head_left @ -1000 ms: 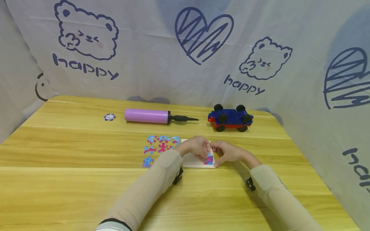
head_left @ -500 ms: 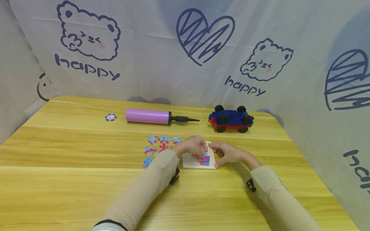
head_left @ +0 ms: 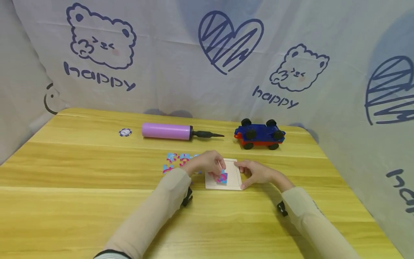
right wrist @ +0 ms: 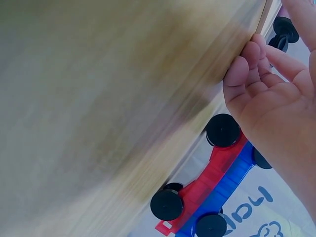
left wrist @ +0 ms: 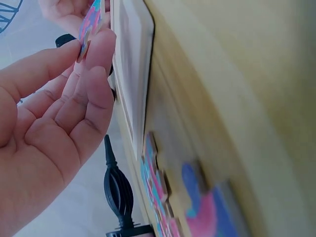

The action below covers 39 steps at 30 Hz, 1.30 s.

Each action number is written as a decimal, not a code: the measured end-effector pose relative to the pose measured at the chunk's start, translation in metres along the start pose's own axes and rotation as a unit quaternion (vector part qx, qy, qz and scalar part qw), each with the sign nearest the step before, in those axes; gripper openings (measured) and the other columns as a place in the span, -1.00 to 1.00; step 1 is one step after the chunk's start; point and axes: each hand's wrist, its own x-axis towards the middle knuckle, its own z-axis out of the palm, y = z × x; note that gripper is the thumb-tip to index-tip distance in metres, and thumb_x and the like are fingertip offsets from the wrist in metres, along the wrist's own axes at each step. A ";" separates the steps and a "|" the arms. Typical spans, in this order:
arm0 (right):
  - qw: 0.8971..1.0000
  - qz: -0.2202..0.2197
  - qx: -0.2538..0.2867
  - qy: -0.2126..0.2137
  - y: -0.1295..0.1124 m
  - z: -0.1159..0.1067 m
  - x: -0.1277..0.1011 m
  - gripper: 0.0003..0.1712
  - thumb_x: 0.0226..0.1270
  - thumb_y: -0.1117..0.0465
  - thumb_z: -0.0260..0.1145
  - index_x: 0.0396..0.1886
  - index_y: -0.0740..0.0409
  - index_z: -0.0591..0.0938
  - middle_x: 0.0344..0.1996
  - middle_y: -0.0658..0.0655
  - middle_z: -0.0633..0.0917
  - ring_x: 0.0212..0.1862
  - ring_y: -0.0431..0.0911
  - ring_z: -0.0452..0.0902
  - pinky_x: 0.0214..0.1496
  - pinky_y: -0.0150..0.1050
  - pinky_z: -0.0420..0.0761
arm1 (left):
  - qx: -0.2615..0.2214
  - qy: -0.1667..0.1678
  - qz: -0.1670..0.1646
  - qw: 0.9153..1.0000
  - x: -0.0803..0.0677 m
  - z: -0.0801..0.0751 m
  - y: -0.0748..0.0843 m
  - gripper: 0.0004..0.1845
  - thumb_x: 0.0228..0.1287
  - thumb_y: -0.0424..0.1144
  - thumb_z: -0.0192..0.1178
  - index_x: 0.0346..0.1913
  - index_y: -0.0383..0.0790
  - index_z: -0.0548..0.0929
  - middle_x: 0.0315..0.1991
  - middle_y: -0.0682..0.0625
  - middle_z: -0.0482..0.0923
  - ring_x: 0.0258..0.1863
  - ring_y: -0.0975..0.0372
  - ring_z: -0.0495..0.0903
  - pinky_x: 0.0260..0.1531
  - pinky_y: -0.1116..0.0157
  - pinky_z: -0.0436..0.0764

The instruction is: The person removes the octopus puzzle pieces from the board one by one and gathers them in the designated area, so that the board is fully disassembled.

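Observation:
Between thumb and fingers my left hand (head_left: 210,162) pinches a blue, pink and purple jigsaw piece (head_left: 222,178), held over the pale puzzle board (head_left: 233,174). The left wrist view shows the piece (left wrist: 91,24) on edge between thumb and fingertips, beside the board's raised rim. My right hand (head_left: 257,173) holds the board's right edge, thumb near the front corner and fingers further back. In the right wrist view its curled fingertips (right wrist: 254,52) are right at that edge. Left of the board lie several loose jigsaw pieces (head_left: 171,157), partly hidden by my left forearm.
Behind the board lies a purple hand pump (head_left: 166,131) with a black nozzle. To its left is a blue and white poker chip (head_left: 125,132). At back right, a blue toy chassis (head_left: 260,133) sits wheels-up on a red one. A printed cloth hangs behind the table.
My left hand has moved left across the board, carrying the jigsaw piece from near the right edge towards the board's left half. The right hand stays at the board's edge.

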 end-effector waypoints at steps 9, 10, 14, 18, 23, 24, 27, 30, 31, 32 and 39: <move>1.000 0.006 0.004 0.001 0.001 0.001 0.000 -0.09 -0.09 0.22 0.45 0.20 0.54 0.21 -0.40 0.09 0.35 -0.38 -0.09 0.21 -0.38 -0.36 0.26 | -0.001 0.001 0.011 1.000 -0.009 -0.009 -0.008 -0.88 0.01 -0.57 0.14 -0.34 -0.39 0.54 -0.60 -0.06 0.56 -0.64 0.22 0.56 -0.53 0.34 0.54; 1.000 0.006 0.004 0.001 0.001 0.001 0.000 -0.08 -0.09 0.22 0.45 0.20 0.54 0.21 -0.40 0.09 0.35 -0.38 -0.09 0.22 -0.38 -0.36 0.27 | 0.000 0.002 0.014 1.000 -0.011 -0.009 -0.009 -0.88 0.01 -0.57 0.14 -0.34 -0.39 0.54 -0.60 -0.06 0.56 -0.63 0.22 0.56 -0.52 0.34 0.55; 1.000 0.002 0.000 0.001 0.001 0.001 0.000 -0.09 -0.09 0.22 0.45 0.19 0.56 0.21 -0.39 0.09 0.36 -0.38 -0.10 0.22 -0.39 -0.37 0.28 | -0.005 0.003 0.022 1.000 -0.018 -0.012 -0.013 -0.90 0.02 -0.57 0.13 -0.36 -0.41 0.53 -0.60 -0.07 0.56 -0.63 0.22 0.54 -0.53 0.33 0.54; 1.000 -0.006 -0.007 0.002 0.001 0.002 0.000 -0.10 -0.10 0.23 0.45 0.17 0.58 0.22 -0.39 0.10 0.36 -0.39 -0.10 0.22 -0.39 -0.37 0.28 | -0.013 0.003 0.023 1.000 -0.025 -0.017 -0.017 -0.93 0.04 -0.55 0.14 -0.37 -0.42 0.53 -0.60 -0.09 0.56 -0.63 0.20 0.56 -0.58 0.35 0.52; 1.000 -0.012 -0.009 0.004 0.002 0.002 0.000 -0.10 -0.10 0.24 0.45 0.16 0.60 0.22 -0.40 0.11 0.36 -0.39 -0.10 0.22 -0.39 -0.36 0.27 | -0.026 0.007 0.019 0.999 -0.033 -0.024 -0.023 -0.95 0.05 -0.55 0.14 -0.39 -0.43 0.52 -0.60 -0.11 0.55 -0.60 0.15 0.59 -0.54 0.33 0.54; 1.000 -0.013 -0.008 0.004 0.002 0.002 0.000 -0.10 -0.09 0.24 0.45 0.16 0.59 0.22 -0.40 0.11 0.36 -0.39 -0.10 0.22 -0.39 -0.36 0.27 | -0.028 0.008 0.017 0.999 -0.034 -0.026 -0.024 -0.96 0.05 -0.55 0.14 -0.39 -0.43 0.52 -0.60 -0.11 0.55 -0.60 0.14 0.59 -0.55 0.34 0.53; 1.000 -0.010 -0.006 0.003 0.002 0.002 0.000 -0.10 -0.09 0.23 0.45 0.17 0.58 0.22 -0.39 0.11 0.36 -0.38 -0.09 0.22 -0.38 -0.36 0.27 | -0.029 0.009 0.018 0.999 -0.036 -0.030 -0.027 -0.96 0.05 -0.54 0.15 -0.40 -0.44 0.53 -0.60 -0.11 0.56 -0.60 0.15 0.59 -0.56 0.37 0.52; 1.000 -0.009 -0.006 0.003 0.002 0.002 0.000 -0.10 -0.09 0.23 0.45 0.17 0.58 0.22 -0.39 0.11 0.36 -0.38 -0.09 0.22 -0.38 -0.36 0.27 | -0.027 0.008 0.020 0.999 -0.038 -0.032 -0.029 -0.97 0.04 -0.54 0.16 -0.43 -0.41 0.54 -0.60 -0.10 0.56 -0.60 0.16 0.58 -0.56 0.37 0.52; 1.000 -0.009 -0.005 0.002 0.002 0.002 0.000 -0.10 -0.09 0.23 0.45 0.17 0.58 0.21 -0.39 0.11 0.35 -0.38 -0.09 0.22 -0.38 -0.36 0.27 | -0.029 0.009 0.021 0.999 -0.038 -0.032 -0.030 -0.96 0.04 -0.55 0.16 -0.44 -0.41 0.54 -0.59 -0.11 0.55 -0.60 0.15 0.58 -0.53 0.35 0.55; 1.000 -0.008 -0.005 0.002 0.002 0.002 0.000 -0.10 -0.09 0.23 0.45 0.17 0.58 0.21 -0.39 0.11 0.35 -0.38 -0.09 0.22 -0.38 -0.36 0.27 | -0.029 0.010 0.021 0.999 -0.039 -0.033 -0.031 -0.96 0.03 -0.55 0.17 -0.45 -0.40 0.54 -0.59 -0.11 0.55 -0.60 0.15 0.58 -0.51 0.33 0.57; 1.000 -0.008 0.000 0.004 0.002 0.002 -0.001 -0.10 -0.08 0.25 0.44 0.18 0.59 0.20 -0.40 0.12 0.34 -0.38 -0.09 0.21 -0.38 -0.36 0.26 | -0.024 0.011 -0.001 1.000 -0.040 -0.034 -0.035 -0.96 0.03 -0.54 0.18 -0.48 -0.40 0.55 -0.58 -0.13 0.56 -0.63 0.16 0.58 -0.50 0.29 0.58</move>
